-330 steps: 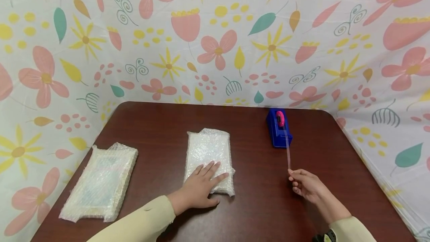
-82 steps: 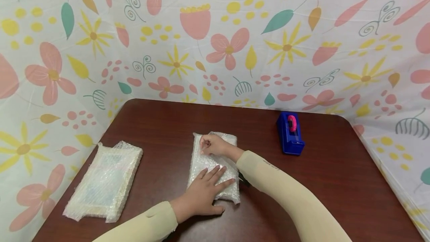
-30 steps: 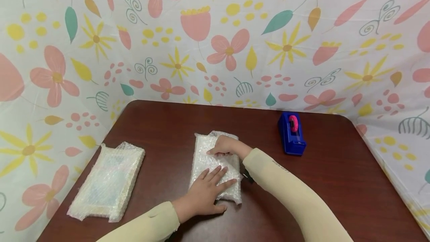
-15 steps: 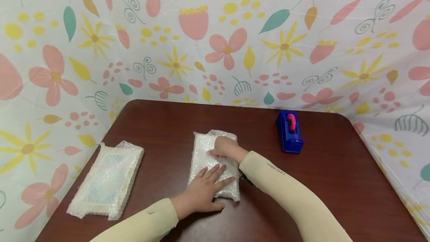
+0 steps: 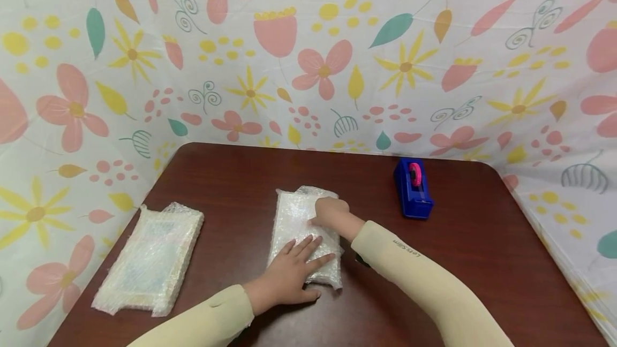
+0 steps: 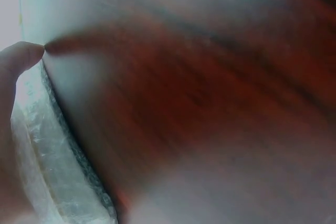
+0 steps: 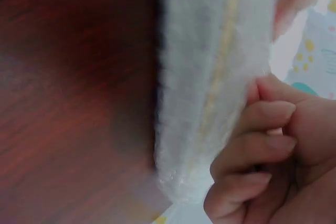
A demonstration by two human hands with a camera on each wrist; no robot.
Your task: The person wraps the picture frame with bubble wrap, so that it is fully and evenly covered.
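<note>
A flat, bubble-wrapped package [image 5: 294,213] lies at the middle of the table. My left hand [image 5: 291,274] rests on its near part with the fingers spread; the thumb [image 6: 26,56] shows beside the wrapped edge in the left wrist view. On the package's upper right part is my right hand [image 5: 332,213], touching the wrap. Its fingers [image 7: 252,153] are curled toward the palm in the right wrist view, and nothing is visible in them. A strip of tape cannot be made out on the wrap. The package's side [image 7: 194,93] fills the middle of that view.
Another bubble-wrapped package [image 5: 149,261] lies at the table's left. A blue tape dispenser [image 5: 413,191] with a pink tape core stands at the back right. The dark brown table [image 5: 231,175] meets a flowered cloth [image 5: 313,68] behind and at both sides.
Long before, my right hand pulled tape from the dispenser; then it came over the package. Lately it has slid rightward across the wrap. My left hand has stayed on the package.
</note>
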